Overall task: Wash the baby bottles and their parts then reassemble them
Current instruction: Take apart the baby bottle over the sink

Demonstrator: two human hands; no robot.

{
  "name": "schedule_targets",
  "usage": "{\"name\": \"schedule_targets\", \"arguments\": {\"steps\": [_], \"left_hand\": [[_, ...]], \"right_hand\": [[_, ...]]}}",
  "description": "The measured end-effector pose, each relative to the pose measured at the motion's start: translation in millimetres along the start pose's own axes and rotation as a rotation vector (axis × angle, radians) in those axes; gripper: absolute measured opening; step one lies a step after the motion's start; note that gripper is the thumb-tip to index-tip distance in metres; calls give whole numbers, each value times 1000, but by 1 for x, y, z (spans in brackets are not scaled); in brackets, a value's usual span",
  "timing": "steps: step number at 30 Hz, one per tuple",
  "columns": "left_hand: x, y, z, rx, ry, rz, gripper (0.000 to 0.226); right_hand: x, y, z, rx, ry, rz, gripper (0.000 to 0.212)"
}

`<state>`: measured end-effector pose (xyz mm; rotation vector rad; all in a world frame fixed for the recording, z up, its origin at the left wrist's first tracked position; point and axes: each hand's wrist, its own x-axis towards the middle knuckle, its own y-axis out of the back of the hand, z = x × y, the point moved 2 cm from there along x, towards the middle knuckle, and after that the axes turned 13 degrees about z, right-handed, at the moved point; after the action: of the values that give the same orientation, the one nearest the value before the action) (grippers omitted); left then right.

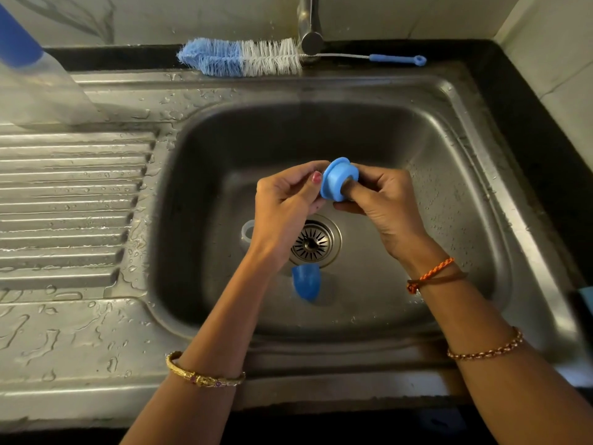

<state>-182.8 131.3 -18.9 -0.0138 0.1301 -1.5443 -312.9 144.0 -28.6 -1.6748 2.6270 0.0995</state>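
Over the sink basin, approx. above the drain, both hands hold a light-blue plastic bottle collar ring (337, 178). Right hand (383, 200) has a finger pushed into the ring's opening, other fingers curled round its far side; that side of the ring is hidden. Left hand (287, 195) pinches the ring's flange w/ thumb and curled fingers; its fingertips are mostly out of sight behind the ring.

Below the left wrist, a clear ring-shaped part (247, 232) lies on the basin floor beside the round metal drain strainer (313, 241), only partly visible, so can't tell what it is exactly. Near the drain's front edge lies a dark-blue translucent cap (306, 282), its top cut off by the left forearm.

Stainless steel sink (475, 187) is wet; droplets on the ribbed drainboard (70, 200) at left. On the back rim lies a blue-and-white bristle bottle brush (244, 57), wire handle passing behind the metal tap (309, 24), whose top is cut off. Far left, a clear bottle w/ blue upper part (35, 75), blurred and cropped by the frame. Bangles on both forearms, orange thread on right wrist.
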Motion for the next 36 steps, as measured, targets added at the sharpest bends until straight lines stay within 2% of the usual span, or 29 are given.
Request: {"name": "schedule_targets", "arguments": {"steps": [4, 8, 14, 18, 20, 22, 25, 27, 29, 32, 36], "left_hand": [[5, 3, -2, -137, 224, 41, 16], [7, 5, -3, -249, 369, 64, 12], [6, -3, -7, -240, 453, 82, 11], [5, -5, -8, -244, 472, 105, 18], [4, -3, -6, -144, 371, 82, 13], [2, -2, -9, 4, 258, 72, 10], [-3, -11, -24, 461, -30, 7, 6], [-6, -21, -37, 678, -152, -96, 9], [-10, -31, -52, 804, -180, -216, 14], [-12, -38, -71, 980, -181, -344, 16], [-8, -38, -91, 1081, -178, -406, 17]], "right_hand": [[0, 0, -1, 47, -69, -40, 29], [2, 1, -3, 73, -111, -93, 21], [8, 17, -2, 40, -210, -173, 19], [17, 36, -6, 78, -227, -86, 14], [21, 46, -5, 46, -199, -7, 12], [24, 56, 3, -94, -161, 65, 16], [26, 70, 19, -425, -121, 104, 18], [27, 73, 29, -728, -39, 57, 20], [28, 71, 40, -950, -1, -12, 24], [26, 68, 59, -1130, -93, -75, 36], [19, 68, 74, -1280, -156, -138, 51]]}}
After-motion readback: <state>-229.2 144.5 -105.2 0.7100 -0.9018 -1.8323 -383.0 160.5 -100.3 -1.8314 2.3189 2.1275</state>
